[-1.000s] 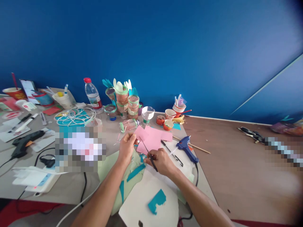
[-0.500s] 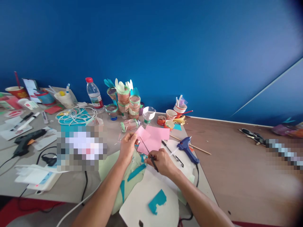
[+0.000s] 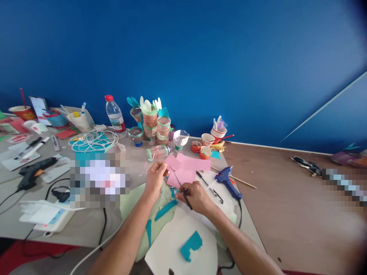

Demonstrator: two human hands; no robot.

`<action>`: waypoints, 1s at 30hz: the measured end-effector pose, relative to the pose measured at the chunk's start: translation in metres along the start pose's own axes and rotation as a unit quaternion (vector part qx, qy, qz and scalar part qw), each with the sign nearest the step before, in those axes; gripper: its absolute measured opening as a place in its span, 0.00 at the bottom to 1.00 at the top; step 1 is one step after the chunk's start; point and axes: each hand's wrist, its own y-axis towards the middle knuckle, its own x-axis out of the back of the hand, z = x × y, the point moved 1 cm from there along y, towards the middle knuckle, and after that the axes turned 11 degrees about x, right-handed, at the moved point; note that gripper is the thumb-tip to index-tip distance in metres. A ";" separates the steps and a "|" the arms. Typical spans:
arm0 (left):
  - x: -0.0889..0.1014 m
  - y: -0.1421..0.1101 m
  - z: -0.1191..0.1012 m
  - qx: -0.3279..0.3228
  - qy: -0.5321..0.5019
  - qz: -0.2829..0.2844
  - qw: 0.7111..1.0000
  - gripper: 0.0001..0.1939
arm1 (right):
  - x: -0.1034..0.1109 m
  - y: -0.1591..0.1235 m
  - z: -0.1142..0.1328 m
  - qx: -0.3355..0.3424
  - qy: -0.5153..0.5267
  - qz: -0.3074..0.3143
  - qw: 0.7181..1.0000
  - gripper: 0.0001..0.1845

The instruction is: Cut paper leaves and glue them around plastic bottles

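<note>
Between the fingers of my left hand (image 3: 155, 177) is a small piece of pink paper (image 3: 173, 162), pinched at its lower left corner. My right hand (image 3: 197, 195) grips a pair of dark scissors (image 3: 181, 186); their blades point up and left at the held paper's edge. Whether the blades touch the paper I cannot tell. A larger pink sheet (image 3: 190, 165) lies on the table just behind both hands. Below them, blue paper scraps (image 3: 166, 210) rest on a pale green sheet (image 3: 137, 212), and a torn blue piece (image 3: 191, 244) lies on white paper (image 3: 163, 248).
A blue glue gun (image 3: 228, 182) and a black pen (image 3: 210, 187) lie right of my hands. Behind stand decorated cups (image 3: 149, 122), a water bottle (image 3: 115, 116) and small paper cups (image 3: 205, 152). A black glue gun (image 3: 36, 172) and a power strip (image 3: 54, 221) are left.
The larger pink paper behind my hands now reaches further right, with a strip sticking out. The small pink piece is tilted a little differently. Both hands keep nearly the same place.
</note>
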 end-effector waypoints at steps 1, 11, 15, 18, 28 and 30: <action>0.000 -0.001 0.000 0.004 -0.007 0.003 1.000 0.14 | 0.000 0.000 0.000 0.000 0.004 -0.001 1.000 0.22; -0.011 -0.013 -0.005 0.069 -0.048 0.060 0.995 0.16 | 0.001 0.001 -0.002 -0.004 0.054 -0.027 0.998 0.20; -0.013 -0.016 -0.003 0.101 -0.039 0.086 0.990 0.16 | 0.003 0.002 -0.001 -0.007 0.048 -0.045 0.998 0.20; -0.013 -0.019 -0.004 0.135 -0.040 0.111 0.984 0.17 | 0.003 0.003 -0.002 -0.008 0.035 -0.051 0.998 0.20; -0.015 -0.028 -0.005 0.128 0.074 0.172 0.974 0.13 | 0.003 0.000 -0.007 -0.018 0.137 -0.055 0.989 0.19; -0.014 -0.027 -0.003 0.116 0.083 0.160 0.977 0.15 | 0.004 0.000 -0.005 -0.023 0.174 -0.038 0.984 0.19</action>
